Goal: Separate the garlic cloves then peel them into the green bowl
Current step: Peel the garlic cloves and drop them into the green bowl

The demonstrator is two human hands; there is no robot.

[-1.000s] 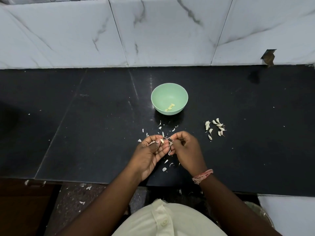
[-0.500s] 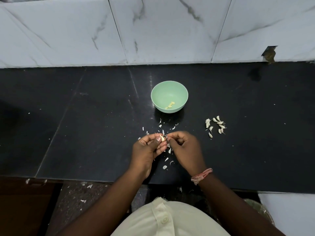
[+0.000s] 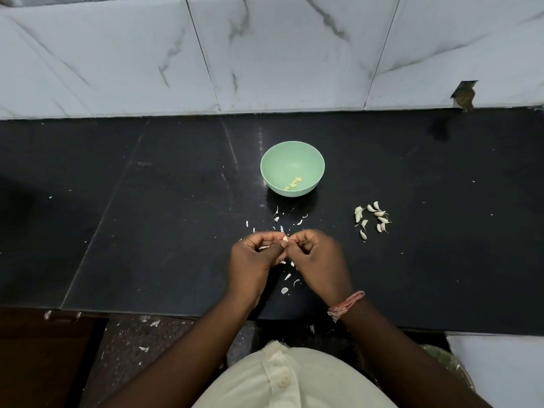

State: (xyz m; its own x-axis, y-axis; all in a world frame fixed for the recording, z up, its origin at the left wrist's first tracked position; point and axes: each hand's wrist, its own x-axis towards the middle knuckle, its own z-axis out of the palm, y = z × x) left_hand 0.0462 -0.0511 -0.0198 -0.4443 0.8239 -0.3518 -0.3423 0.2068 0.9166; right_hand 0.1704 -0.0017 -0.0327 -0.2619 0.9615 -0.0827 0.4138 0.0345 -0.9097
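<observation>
Just in front of the green bowl [image 3: 292, 169], toward the person, both hands together above the black countertop [image 3: 147, 231]. Left hand [image 3: 253, 260] curled, thumb and fingertips pinching a small pale garlic clove [image 3: 285, 238] at the point where the two hands meet. Right hand [image 3: 319, 260] likewise curled, fingertips tucked in against the same clove; whether gripping the clove itself or only a strip of its skin, cannot tell. Thread bracelet [image 3: 346, 306], pinkish, around the right wrist.

Inside the bowl, near its front wall, a few yellowish peeled cloves [image 3: 293, 184] lying close together. Bowl upright, resting on the countertop, apart from both hands.

Right of the bowl and slightly nearer the person, a loose cluster of unpeeled cloves [image 3: 372, 219], white, some with thin tails, lying on the countertop well apart from the hands.

Between the bowl and the hands, and under the hands, scattered white skin flakes [image 3: 285, 290]. More flakes on the floor below the counter edge.

Behind the bowl, a marble-tiled wall [image 3: 265, 54], white with grey veins, with a small dark notch at its lower right. Nearest the camera, a cream buttoned shirt [image 3: 282, 378].
</observation>
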